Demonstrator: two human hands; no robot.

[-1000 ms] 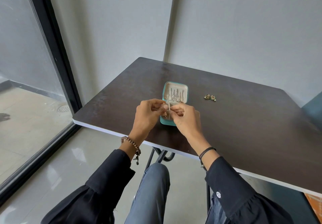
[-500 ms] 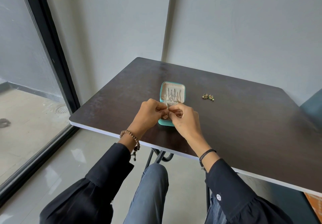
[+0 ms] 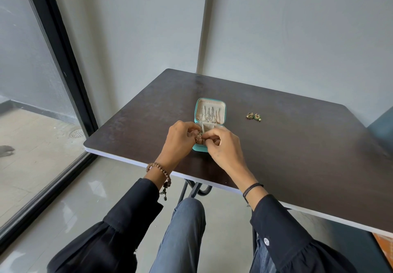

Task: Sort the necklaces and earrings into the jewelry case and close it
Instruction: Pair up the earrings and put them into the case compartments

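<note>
A small teal jewelry case point(image 3: 223, 111) lies open on the dark table point(image 3: 297, 145), its cream lid laid back with several silver necklaces hanging inside. Over the case's near half, my left hand point(image 3: 178, 139) and my right hand point(image 3: 223, 147) meet, both pinching a gold filigree earring point(image 3: 198, 138) between their fingertips. The hands hide most of the lower compartments. A pair of gold and green earrings point(image 3: 253, 116) lies on the table to the right of the case.
The table's near edge point(image 3: 131, 162) runs just below my wrists. A glass door with a black frame point(image 3: 63, 77) stands at the left. A grey wall stands behind the table. A teal chair back point(image 3: 382, 130) shows at the far right.
My hands stayed together over the case's near half. The gold filigree earring now shows between my fingertips, where a thin pale piece showed before.
</note>
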